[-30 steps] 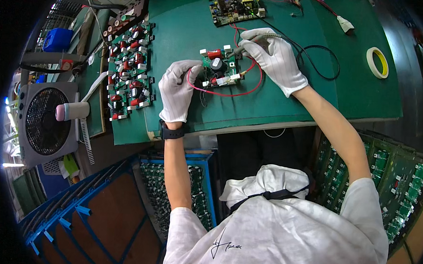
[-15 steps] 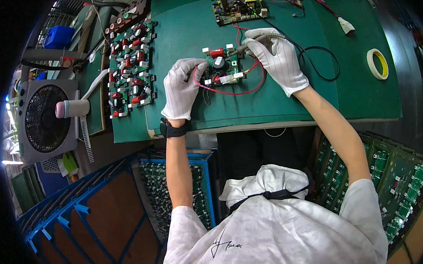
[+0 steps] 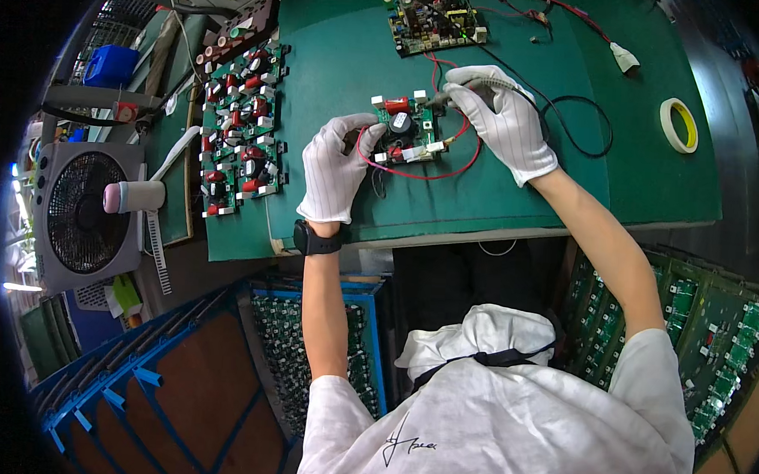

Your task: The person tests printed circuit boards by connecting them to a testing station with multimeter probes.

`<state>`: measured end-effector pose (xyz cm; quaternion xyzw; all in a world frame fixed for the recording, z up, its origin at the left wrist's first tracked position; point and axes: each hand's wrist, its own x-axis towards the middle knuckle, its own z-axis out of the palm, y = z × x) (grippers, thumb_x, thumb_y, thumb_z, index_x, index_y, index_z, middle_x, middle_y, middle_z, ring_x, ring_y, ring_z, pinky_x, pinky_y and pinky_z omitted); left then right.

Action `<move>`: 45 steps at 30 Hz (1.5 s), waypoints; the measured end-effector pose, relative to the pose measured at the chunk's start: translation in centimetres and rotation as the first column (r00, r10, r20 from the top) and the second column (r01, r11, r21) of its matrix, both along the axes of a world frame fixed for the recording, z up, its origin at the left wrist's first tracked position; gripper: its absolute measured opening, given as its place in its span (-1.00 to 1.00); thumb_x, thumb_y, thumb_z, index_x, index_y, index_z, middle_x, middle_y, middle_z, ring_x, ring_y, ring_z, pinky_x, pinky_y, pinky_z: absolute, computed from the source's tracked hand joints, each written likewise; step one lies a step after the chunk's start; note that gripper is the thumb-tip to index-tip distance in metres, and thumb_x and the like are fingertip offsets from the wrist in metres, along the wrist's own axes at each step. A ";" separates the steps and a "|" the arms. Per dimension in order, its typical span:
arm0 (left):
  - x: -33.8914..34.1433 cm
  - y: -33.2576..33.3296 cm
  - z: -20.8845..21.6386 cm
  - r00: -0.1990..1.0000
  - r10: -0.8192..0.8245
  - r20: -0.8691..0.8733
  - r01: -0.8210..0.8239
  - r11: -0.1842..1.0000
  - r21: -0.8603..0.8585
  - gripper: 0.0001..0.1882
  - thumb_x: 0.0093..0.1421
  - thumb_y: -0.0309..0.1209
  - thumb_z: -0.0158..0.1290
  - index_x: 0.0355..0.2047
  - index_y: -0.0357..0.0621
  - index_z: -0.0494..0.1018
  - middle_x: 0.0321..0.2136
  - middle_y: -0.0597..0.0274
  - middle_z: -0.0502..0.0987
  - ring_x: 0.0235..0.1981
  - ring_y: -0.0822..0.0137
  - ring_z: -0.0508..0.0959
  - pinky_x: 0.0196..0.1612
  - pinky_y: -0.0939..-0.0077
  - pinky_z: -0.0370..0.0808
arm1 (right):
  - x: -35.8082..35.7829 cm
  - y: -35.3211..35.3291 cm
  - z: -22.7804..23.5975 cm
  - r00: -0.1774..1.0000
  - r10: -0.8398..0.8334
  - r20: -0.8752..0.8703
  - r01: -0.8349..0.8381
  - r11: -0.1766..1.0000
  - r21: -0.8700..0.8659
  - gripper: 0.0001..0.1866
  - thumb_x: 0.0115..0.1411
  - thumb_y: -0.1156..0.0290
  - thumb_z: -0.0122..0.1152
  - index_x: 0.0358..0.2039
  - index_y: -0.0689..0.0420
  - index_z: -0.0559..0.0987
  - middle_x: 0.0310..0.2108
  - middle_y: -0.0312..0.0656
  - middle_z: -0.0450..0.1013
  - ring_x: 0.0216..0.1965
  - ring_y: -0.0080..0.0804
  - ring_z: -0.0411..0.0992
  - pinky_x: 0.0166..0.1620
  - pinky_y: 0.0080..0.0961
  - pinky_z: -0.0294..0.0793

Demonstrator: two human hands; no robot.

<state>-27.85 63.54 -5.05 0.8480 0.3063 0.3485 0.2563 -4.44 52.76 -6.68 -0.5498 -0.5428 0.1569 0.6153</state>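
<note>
A small green circuit board (image 3: 423, 137) lies on the green mat between my gloved hands. It carries a black round part, red parts and white connectors. My left hand (image 3: 336, 168) pinches the board's left edge, thumb and fingers closed. Curled around a thin grey probe (image 3: 441, 97), my right hand (image 3: 507, 128) holds its tip at the board's upper right corner, near a white connector; whether it touches is too small to tell. A red wire (image 3: 466, 168) loops from the board's right side, under its front edge, to my left fingers. A black cable (image 3: 609, 137) loops beyond my right hand.
A larger populated board (image 3: 433, 27) with wires lies at the far side. Rows of small boards (image 3: 246, 136) stand on the left. A tape roll (image 3: 667, 128) and a white plug (image 3: 624, 58) lie right. A fan (image 3: 86, 209) stands left; racked boards (image 3: 305, 345) sit below the bench.
The whole view has shifted slightly, with the bench a little lower and to the right. My left hand keeps its hold; my right hand and the probe have drawn slightly right and nearer.
</note>
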 end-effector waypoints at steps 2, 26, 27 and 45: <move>0.3 0.2 0.1 0.999 0.006 -0.037 -0.004 0.999 0.039 -0.85 0.25 -0.49 0.32 -0.20 -0.25 0.65 -0.34 0.13 0.72 -0.38 0.41 0.69 -0.28 0.48 0.61 | 0.2 0.0 0.1 1.000 -0.005 -0.001 0.005 0.998 -0.058 -0.83 0.36 0.38 0.32 -0.08 0.12 0.62 -0.24 -0.21 0.64 -0.33 -0.44 0.62 -0.21 -0.51 0.59; -0.1 0.0 0.8 0.999 -0.029 -0.014 0.029 0.999 0.046 -0.84 0.23 -0.43 0.30 -0.19 -0.12 0.63 -0.31 0.09 0.66 -0.31 0.07 0.68 -0.22 0.30 0.61 | -0.3 -0.1 1.3 0.993 0.034 -0.109 -0.036 0.999 -0.021 -0.83 0.30 0.57 0.33 -0.10 0.21 0.64 -0.26 -0.17 0.65 -0.26 -0.46 0.65 -0.16 -0.50 0.63; -0.1 0.1 0.9 0.999 -0.025 -0.021 0.026 0.999 0.035 -0.84 0.23 -0.43 0.30 -0.19 -0.13 0.63 -0.31 0.09 0.66 -0.31 0.07 0.68 -0.22 0.30 0.61 | -0.3 -0.1 1.3 0.993 0.037 -0.116 -0.040 0.999 -0.018 -0.83 0.30 0.57 0.33 -0.10 0.21 0.64 -0.26 -0.17 0.65 -0.27 -0.45 0.65 -0.17 -0.50 0.63; 0.3 -0.2 0.9 0.999 0.006 -0.042 -0.003 0.996 0.084 -0.92 0.22 -0.49 0.24 -0.27 -0.14 0.64 -0.34 0.03 0.66 -0.32 -0.02 0.67 -0.23 0.24 0.60 | 0.0 -0.1 1.2 0.996 -0.076 -0.048 0.077 0.997 0.023 -0.78 0.31 0.41 0.37 -0.06 0.11 0.63 -0.12 -0.13 0.65 -0.12 -0.21 0.63 -0.07 -0.34 0.59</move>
